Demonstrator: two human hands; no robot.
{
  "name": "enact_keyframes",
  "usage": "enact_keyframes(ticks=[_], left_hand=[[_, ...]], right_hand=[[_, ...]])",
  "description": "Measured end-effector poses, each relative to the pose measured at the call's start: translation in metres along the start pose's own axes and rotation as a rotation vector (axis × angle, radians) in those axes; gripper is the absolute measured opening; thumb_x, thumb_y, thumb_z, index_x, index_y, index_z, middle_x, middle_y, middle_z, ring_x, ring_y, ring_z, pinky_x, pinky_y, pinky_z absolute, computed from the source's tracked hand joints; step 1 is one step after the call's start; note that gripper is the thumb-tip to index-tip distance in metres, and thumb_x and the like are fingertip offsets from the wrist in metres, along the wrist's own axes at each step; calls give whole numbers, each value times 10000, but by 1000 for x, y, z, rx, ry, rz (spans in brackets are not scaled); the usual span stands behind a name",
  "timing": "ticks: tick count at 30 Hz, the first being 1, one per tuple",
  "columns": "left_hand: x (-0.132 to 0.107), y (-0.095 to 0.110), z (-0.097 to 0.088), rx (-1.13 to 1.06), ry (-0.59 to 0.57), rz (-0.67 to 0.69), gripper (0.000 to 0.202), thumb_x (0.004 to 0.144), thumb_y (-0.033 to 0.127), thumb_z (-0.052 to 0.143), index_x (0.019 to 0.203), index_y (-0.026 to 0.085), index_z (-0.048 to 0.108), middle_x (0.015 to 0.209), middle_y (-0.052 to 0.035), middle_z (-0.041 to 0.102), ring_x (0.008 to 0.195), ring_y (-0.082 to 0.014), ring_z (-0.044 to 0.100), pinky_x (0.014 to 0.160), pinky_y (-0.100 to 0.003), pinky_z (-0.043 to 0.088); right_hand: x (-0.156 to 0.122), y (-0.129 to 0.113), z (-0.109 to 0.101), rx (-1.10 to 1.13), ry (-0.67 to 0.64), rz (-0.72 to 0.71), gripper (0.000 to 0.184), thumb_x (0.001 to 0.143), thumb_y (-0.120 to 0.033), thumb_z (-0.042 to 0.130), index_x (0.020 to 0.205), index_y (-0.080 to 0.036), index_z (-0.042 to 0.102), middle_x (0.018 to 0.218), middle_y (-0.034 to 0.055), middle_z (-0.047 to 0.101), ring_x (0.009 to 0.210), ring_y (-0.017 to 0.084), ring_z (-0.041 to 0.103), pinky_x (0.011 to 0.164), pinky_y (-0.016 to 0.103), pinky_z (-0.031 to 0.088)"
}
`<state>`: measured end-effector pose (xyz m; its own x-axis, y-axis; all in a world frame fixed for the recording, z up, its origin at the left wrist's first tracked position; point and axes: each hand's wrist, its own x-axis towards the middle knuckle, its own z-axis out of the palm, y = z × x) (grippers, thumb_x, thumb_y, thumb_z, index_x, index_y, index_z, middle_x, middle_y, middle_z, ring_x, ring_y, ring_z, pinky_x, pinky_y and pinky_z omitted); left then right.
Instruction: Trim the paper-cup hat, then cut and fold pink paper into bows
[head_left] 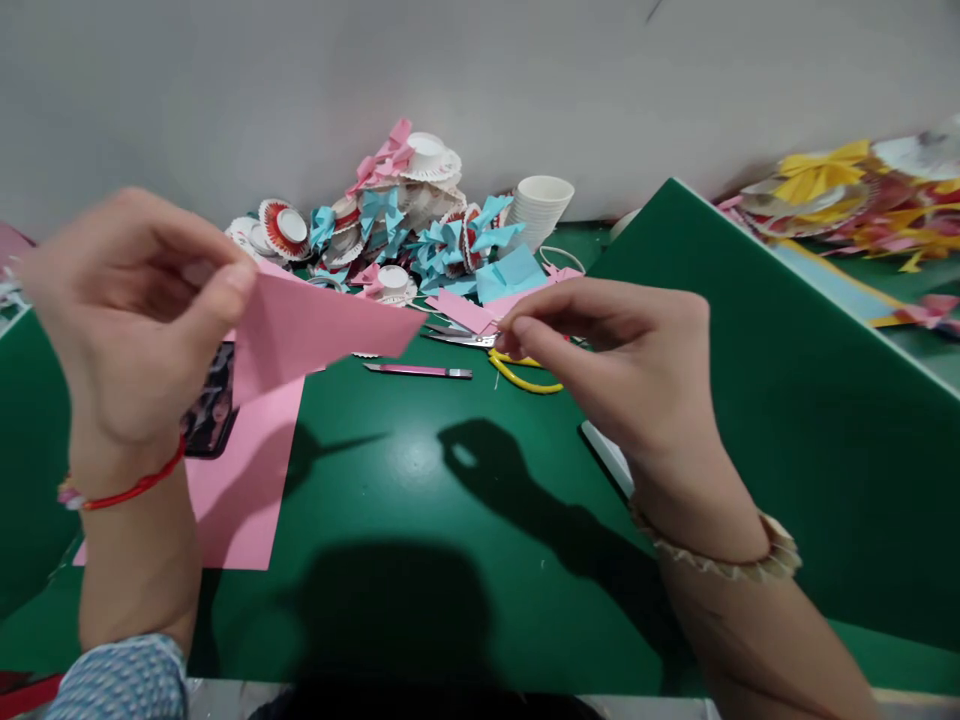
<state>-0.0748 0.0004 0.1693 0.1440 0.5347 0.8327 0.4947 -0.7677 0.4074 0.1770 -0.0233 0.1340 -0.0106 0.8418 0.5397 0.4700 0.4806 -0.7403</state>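
Observation:
Between the thumb and fingers of my left hand [150,310] is a pink piece of paper [315,330], held up above the table with its narrow end pointing right. My right hand [607,350] is pinched closed, apart from that paper; whatever is between its fingertips, if anything, is too small to make out. Just beyond the right fingertips lie yellow-handled scissors [521,385] and a pink paper strip [461,308]. A pink craft knife [416,371] rests on the green table between my hands. Below my left hand a larger pink sheet [255,510] lies flat, with a phone [214,415] on it, partly hidden.
Along the wall is a pile of paper-cup hats with blue bows [442,245] and pink bows [386,155], beside stacked white paper cups [540,210]. A green board [787,400] slants up at right, with yellow paper bows [821,172] behind it. A white object [609,455] lies by my right wrist.

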Motion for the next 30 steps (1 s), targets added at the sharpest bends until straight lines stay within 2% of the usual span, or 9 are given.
enact_keyframes(ticks=[2,6,10,17,21,23,26,30], left_hand=[[-2,5,6,38,-95,-128,80,777,101,609,762,179,623,704,31,575,639,-77,504,559,-280,399],[-10,19,33,-59,-214,-20,143,745,48,586,697,182,566,647,41,555,599,-73,510,519,-264,409],[-20,25,51,-114,-283,-82,120,780,100,549,697,186,539,660,30,573,638,-98,546,557,-262,449],[-28,28,59,-145,-241,-150,93,802,129,516,730,184,534,710,20,582,656,-94,548,590,-236,462],[-28,30,59,-141,-460,-175,57,816,195,529,779,180,570,752,4,620,680,-110,576,598,-238,475],[-28,31,58,-117,-533,-173,83,823,221,546,757,184,579,733,11,627,664,-108,578,588,-236,471],[-25,29,53,-115,-470,-135,120,836,185,541,719,188,568,705,19,615,675,-105,577,585,-238,463],[-15,19,40,-92,-238,18,109,808,101,566,747,191,564,707,34,593,680,-95,564,581,-247,448]], right_hand=[[0,-2,3,-9,20,-47,145,774,-121,546,724,-212,648,701,-2,677,636,133,637,608,263,545],[-4,-10,11,-83,-79,-170,103,783,-179,581,852,-222,643,848,12,697,758,150,646,717,294,539],[-8,-10,14,-101,-133,-203,110,792,-142,552,738,-212,617,732,-7,681,678,130,624,655,260,506],[-8,-8,16,-57,-170,-195,121,764,-102,549,691,-195,576,665,-25,649,610,101,586,601,223,461],[-9,-10,17,-42,-194,-201,118,749,-100,534,676,-191,558,652,-27,631,598,97,568,585,220,453],[-9,-11,17,-35,-206,-192,117,743,-99,527,674,-191,553,656,-27,626,604,96,564,584,219,453],[-9,-12,16,-16,-189,-165,123,734,-94,528,659,-188,551,639,-28,614,594,91,555,571,213,455],[-4,-6,10,18,-139,-85,122,741,-133,543,636,-193,559,638,-23,614,600,98,566,575,221,480]])
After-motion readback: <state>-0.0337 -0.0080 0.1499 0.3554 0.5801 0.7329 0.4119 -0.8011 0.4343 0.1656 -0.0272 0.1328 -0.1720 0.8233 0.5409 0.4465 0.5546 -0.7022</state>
